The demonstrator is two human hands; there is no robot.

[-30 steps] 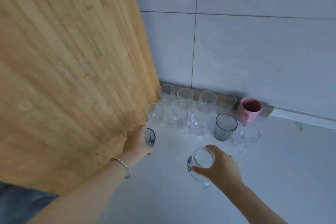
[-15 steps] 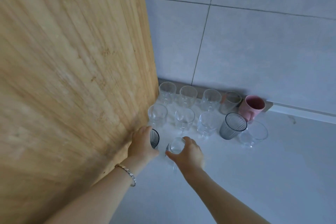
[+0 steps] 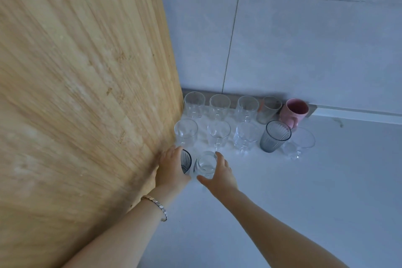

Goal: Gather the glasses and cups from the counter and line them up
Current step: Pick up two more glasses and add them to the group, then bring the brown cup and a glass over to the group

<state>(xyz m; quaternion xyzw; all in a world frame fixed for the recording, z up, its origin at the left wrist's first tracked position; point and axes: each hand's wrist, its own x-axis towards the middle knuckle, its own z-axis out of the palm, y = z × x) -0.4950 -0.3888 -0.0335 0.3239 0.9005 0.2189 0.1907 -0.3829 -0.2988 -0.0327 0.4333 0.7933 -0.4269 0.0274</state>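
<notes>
My left hand is wrapped around a dark ribbed glass standing on the white counter beside the wooden panel. My right hand grips a clear glass set down right next to it. Behind them stand two rows of glasses: a back row of clear glasses ending in a pink mug, and a nearer row of clear glasses with a grey ribbed glass and a clear cup at its right end.
A tall wooden panel rises on the left, touching my left hand. A grey tiled wall stands behind the rows. The white counter stretches to the right and toward me.
My right hand has carried the clear glass leftward and forward, setting it beside the dark glass. My left hand has stayed on the dark glass by the panel.
</notes>
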